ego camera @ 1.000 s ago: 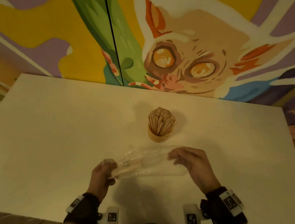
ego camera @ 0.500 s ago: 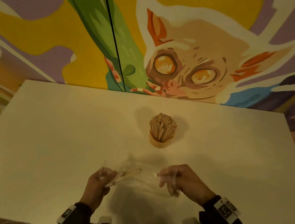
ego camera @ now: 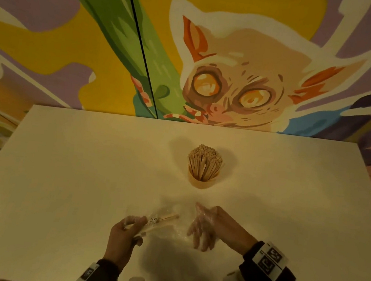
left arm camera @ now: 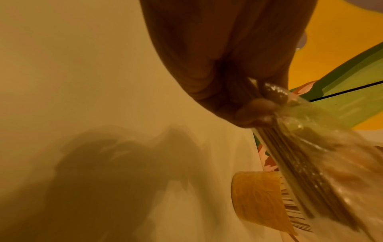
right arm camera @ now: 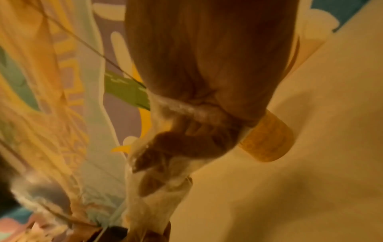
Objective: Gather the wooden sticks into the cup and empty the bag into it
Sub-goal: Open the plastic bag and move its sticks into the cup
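Head view: clear plastic bag (ego camera: 171, 225) held low over the table (ego camera: 60, 172), near its front edge, about mid-width; a few wooden sticks (ego camera: 166, 218) lie inside it.
Cup: cup (ego camera: 201, 182) stands upright toward the table's centre, beyond the hands and well apart from them, already packed with upright sticks.
Left hand: left hand (ego camera: 124, 235) fingers curled, pinching one end of the bag together with the stick ends; left wrist view confirms fingers clamped on plastic and the bundle, sticks fanning away toward the cup.
Right hand: right hand (ego camera: 207, 227) fingers spread and fairly straight, covered in the film, so it looks pushed into the bag mouth. Right wrist view is blurred; fingers there look bent among plastic folds. Cannot tell whether it is pinching the film or only spreading it.
Step in hand (judgement): open the bag and get the last sticks out, then tip them into the cup.
How to do it well: keep the left pinch on the closed end only, not on the sticks, or they won't slide. Right hand holds the mouth wide. Lift over the cup, mouth down, close above the rim.
Risk: cup is nearly full; loose sticks could bounce off the bundle onto the table. Feed them in at a gap, slowly.
Pose: both wrists low, forearms converging from the front edge, palms turned inward.
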Action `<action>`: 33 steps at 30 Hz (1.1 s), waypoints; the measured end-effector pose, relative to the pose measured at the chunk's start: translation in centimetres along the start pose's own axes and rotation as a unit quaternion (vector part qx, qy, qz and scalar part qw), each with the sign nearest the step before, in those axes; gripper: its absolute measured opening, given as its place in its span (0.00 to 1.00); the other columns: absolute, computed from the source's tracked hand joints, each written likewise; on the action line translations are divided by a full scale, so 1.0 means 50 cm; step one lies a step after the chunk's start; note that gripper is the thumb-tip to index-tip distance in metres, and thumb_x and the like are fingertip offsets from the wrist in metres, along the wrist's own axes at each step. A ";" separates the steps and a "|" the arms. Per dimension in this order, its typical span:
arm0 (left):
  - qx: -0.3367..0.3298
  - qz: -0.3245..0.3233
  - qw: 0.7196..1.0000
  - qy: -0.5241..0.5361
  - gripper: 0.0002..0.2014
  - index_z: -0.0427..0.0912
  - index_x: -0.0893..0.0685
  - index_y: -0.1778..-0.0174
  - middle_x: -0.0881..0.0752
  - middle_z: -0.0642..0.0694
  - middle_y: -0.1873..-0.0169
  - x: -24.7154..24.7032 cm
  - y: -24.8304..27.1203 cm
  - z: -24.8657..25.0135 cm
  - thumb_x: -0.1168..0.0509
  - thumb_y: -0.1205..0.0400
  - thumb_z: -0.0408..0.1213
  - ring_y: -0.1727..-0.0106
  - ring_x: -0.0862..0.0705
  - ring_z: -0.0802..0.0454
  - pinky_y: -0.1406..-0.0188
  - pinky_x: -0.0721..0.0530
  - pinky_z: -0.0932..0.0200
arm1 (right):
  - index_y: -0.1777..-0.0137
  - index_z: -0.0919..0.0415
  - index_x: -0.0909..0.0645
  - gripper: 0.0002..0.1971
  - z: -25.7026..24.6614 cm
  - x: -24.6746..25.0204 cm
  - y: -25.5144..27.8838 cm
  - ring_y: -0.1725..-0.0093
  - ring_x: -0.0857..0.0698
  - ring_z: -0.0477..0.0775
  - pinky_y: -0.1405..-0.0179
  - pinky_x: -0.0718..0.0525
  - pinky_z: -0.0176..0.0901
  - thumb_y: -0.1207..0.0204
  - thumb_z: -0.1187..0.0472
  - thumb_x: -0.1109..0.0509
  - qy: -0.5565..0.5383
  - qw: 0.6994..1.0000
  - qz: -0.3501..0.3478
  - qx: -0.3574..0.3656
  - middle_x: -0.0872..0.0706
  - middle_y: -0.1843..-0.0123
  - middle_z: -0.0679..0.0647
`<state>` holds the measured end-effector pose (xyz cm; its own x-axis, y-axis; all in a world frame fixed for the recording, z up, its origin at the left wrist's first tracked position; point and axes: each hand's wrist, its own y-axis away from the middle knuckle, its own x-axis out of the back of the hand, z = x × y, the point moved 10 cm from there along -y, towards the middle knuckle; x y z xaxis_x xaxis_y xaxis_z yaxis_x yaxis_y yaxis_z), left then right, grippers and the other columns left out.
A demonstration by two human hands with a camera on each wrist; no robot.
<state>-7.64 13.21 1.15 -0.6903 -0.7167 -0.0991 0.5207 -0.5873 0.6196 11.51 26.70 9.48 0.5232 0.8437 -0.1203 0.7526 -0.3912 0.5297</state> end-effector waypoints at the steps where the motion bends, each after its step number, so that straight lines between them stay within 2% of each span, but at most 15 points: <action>1: -0.001 0.000 1.000 0.003 0.07 0.31 0.18 0.65 0.17 0.41 0.71 -0.003 0.001 0.002 0.31 0.22 0.29 0.74 0.23 0.53 0.83 0.27 0.61 | 0.50 0.63 0.09 0.36 0.004 -0.006 -0.005 0.74 0.14 0.57 0.74 0.18 0.38 0.18 0.34 0.49 0.011 1.000 -0.015 -0.002 0.09 0.59 0.72; 2: -0.002 0.003 1.000 0.006 0.07 0.31 0.18 0.65 0.17 0.41 0.71 -0.005 0.002 0.002 0.31 0.22 0.30 0.74 0.23 0.53 0.83 0.27 0.61 | 0.43 0.59 0.11 0.31 0.000 -0.013 -0.006 0.75 0.15 0.54 0.75 0.18 0.37 0.15 0.38 0.49 0.006 0.999 -0.031 0.005 0.08 0.57 0.68; 4: -0.004 0.014 1.000 0.011 0.08 0.30 0.17 0.65 0.16 0.42 0.71 -0.005 0.004 0.001 0.31 0.21 0.30 0.73 0.23 0.52 0.82 0.27 0.61 | 0.31 0.48 0.17 0.16 -0.001 -0.017 -0.006 0.74 0.14 0.53 0.74 0.14 0.42 0.12 0.51 0.42 -0.034 0.997 -0.059 0.020 0.07 0.51 0.63; 6: -0.003 0.025 1.000 0.017 0.09 0.30 0.17 0.64 0.15 0.41 0.68 0.000 0.004 -0.002 0.33 0.19 0.30 0.72 0.24 0.51 0.82 0.28 0.62 | 0.24 0.47 0.26 0.24 -0.003 -0.011 -0.006 0.73 0.13 0.54 0.70 0.12 0.47 0.18 0.63 0.35 -0.057 0.996 -0.057 0.028 0.08 0.47 0.62; 7: 0.000 0.026 0.999 0.020 0.09 0.29 0.17 0.63 0.16 0.40 0.66 0.002 0.004 -0.004 0.34 0.18 0.30 0.71 0.24 0.51 0.82 0.29 0.62 | 0.22 0.48 0.29 0.27 -0.005 -0.004 -0.006 0.73 0.12 0.54 0.69 0.12 0.47 0.20 0.66 0.33 -0.049 0.997 -0.041 0.034 0.08 0.46 0.61; 10: 0.011 0.005 1.000 0.021 0.09 0.28 0.17 0.61 0.18 0.37 0.65 -0.007 0.007 -0.006 0.34 0.18 0.31 0.72 0.26 0.51 0.83 0.29 0.63 | 0.21 0.52 0.30 0.29 -0.007 0.019 -0.007 0.74 0.12 0.52 0.71 0.13 0.42 0.21 0.64 0.27 -0.008 0.999 0.031 0.035 0.08 0.48 0.63; 14: -0.009 -0.036 0.999 -0.004 0.12 0.34 0.22 0.69 0.21 0.39 0.71 -0.044 0.020 0.012 0.29 0.24 0.33 0.77 0.27 0.51 0.83 0.29 0.61 | 0.24 0.55 0.26 0.25 0.003 0.012 -0.015 0.74 0.13 0.47 0.70 0.13 0.38 0.20 0.60 0.28 0.007 0.999 0.050 0.014 0.07 0.52 0.59; 16: -0.043 -0.030 0.998 -0.031 0.14 0.35 0.22 0.70 0.20 0.40 0.72 -0.058 0.028 0.029 0.25 0.25 0.36 0.76 0.27 0.50 0.81 0.29 0.59 | 0.27 0.57 0.24 0.21 0.014 -0.003 -0.021 0.76 0.14 0.45 0.71 0.13 0.37 0.19 0.59 0.29 0.021 0.999 0.044 0.003 0.07 0.63 0.50; 18: -0.078 -0.014 0.996 -0.050 0.14 0.32 0.22 0.67 0.20 0.41 0.73 -0.072 0.037 0.047 0.27 0.23 0.36 0.76 0.26 0.50 0.81 0.28 0.58 | 0.31 0.60 0.22 0.17 0.025 -0.011 -0.026 0.77 0.15 0.44 0.73 0.15 0.35 0.19 0.60 0.29 0.016 0.999 0.048 0.003 0.10 0.70 0.44; 22: -0.121 -0.014 0.991 -0.062 0.12 0.30 0.22 0.65 0.18 0.43 0.72 -0.111 0.062 0.070 0.32 0.18 0.34 0.75 0.24 0.50 0.80 0.27 0.56 | 0.45 0.63 0.18 0.06 0.035 0.007 -0.030 0.78 0.18 0.46 0.74 0.18 0.38 0.18 0.62 0.31 -0.004 0.994 0.105 0.028 0.14 0.68 0.47; 24: -0.129 -0.048 0.986 -0.091 0.11 0.32 0.19 0.60 0.18 0.44 0.69 -0.140 0.076 0.077 0.35 0.16 0.35 0.73 0.23 0.52 0.79 0.27 0.56 | 0.48 0.66 0.18 0.07 0.043 0.027 -0.025 0.77 0.22 0.46 0.75 0.21 0.37 0.17 0.62 0.33 -0.014 0.987 0.160 0.032 0.16 0.65 0.51; 27: -0.151 -0.092 0.973 -0.146 0.09 0.37 0.18 0.54 0.17 0.45 0.67 -0.178 0.091 0.098 0.39 0.13 0.37 0.71 0.22 0.50 0.79 0.28 0.55 | 0.54 0.74 0.22 0.18 0.062 0.050 -0.015 0.73 0.27 0.52 0.76 0.27 0.34 0.13 0.56 0.39 -0.089 0.967 0.236 0.040 0.25 0.65 0.70; 29: -0.175 -0.080 0.968 -0.164 0.09 0.41 0.18 0.55 0.19 0.47 0.71 -0.180 0.090 0.120 0.41 0.13 0.39 0.73 0.25 0.50 0.80 0.29 0.55 | 0.59 0.69 0.21 0.22 0.068 0.057 -0.006 0.75 0.33 0.51 0.77 0.32 0.36 0.12 0.52 0.43 -0.160 0.950 0.263 0.050 0.29 0.71 0.65; 31: -0.189 -0.030 0.971 -0.146 0.10 0.43 0.20 0.57 0.24 0.52 0.74 -0.159 0.079 0.142 0.42 0.12 0.38 0.75 0.29 0.53 0.80 0.32 0.58 | 0.59 0.67 0.18 0.21 0.072 0.056 -0.007 0.77 0.36 0.51 0.77 0.40 0.41 0.11 0.55 0.44 -0.221 0.940 0.253 0.059 0.31 0.76 0.57; 33: -0.209 0.003 0.968 -0.140 0.10 0.44 0.22 0.58 0.25 0.54 0.74 -0.148 0.076 0.157 0.43 0.11 0.37 0.76 0.31 0.53 0.80 0.32 0.58 | 0.56 0.68 0.17 0.19 0.074 0.042 -0.013 0.75 0.37 0.54 0.73 0.44 0.47 0.12 0.57 0.42 -0.244 0.942 0.224 0.052 0.28 0.74 0.59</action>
<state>-4.50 19.25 10.37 -0.7653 -0.6250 0.1541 0.6423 -0.7260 0.2455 13.58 27.37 5.78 0.9003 0.3253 -0.2891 0.4338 -0.7236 0.5369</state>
